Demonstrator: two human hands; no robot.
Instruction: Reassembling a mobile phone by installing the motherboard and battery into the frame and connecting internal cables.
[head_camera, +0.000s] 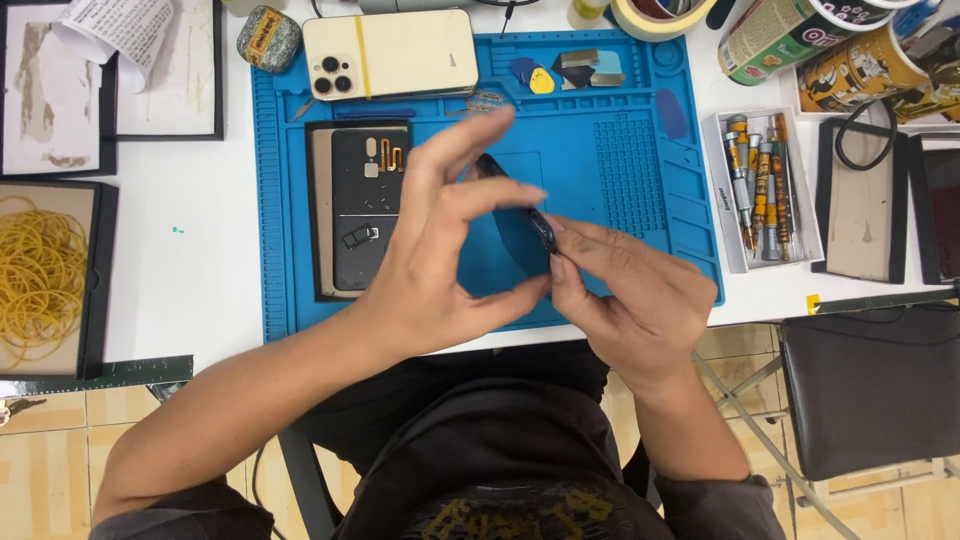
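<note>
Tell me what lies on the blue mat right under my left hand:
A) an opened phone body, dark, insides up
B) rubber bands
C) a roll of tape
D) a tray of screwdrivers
A: the dark opened phone body lies on the blue mat, partly behind the left hand.

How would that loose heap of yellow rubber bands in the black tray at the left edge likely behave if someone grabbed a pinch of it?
The yellow rubber bands look thin and looped through one another, so a pinch would probably drag several tangled neighbours along. They seem floppy and very light, likely sagging from the fingers. The shallow black tray might shift slightly on the white table.
</note>
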